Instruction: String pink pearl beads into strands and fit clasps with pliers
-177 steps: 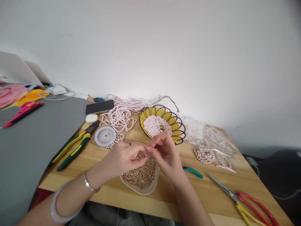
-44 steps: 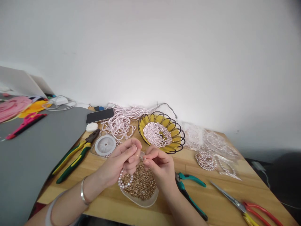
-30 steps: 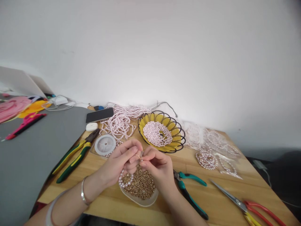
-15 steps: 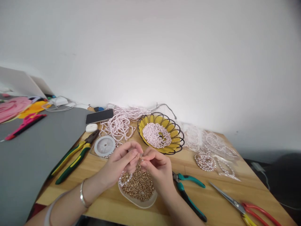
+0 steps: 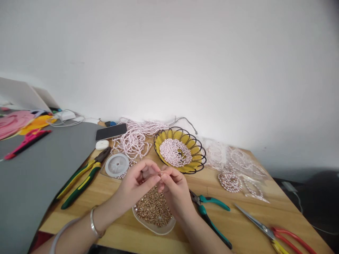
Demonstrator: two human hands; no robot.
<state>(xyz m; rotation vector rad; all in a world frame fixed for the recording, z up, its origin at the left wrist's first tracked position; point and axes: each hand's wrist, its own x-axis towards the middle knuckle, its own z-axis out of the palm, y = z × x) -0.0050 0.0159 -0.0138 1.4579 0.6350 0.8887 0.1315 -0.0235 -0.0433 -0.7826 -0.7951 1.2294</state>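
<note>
A silver bracelet circles the left wrist, near the bottom edge. At lower right, scissors with red and yellow handles lie slightly open on the wooden tabletop. Teal-handled pliers lie with handles spread, beside the right forearm. A pale dish full of gold beads sits beneath the hands. Above its far side, the left hand and right hand meet at the fingertips; each grip is pinched closed on a tiny piece, too small to make out. Well to the left lie green-and-yellow pliers, near a white spool. On the right rests a coiled bead strand. Farther back, a yellow basket holds pink beads, with loose bead strands heaped left of it, beside a phone.
</note>
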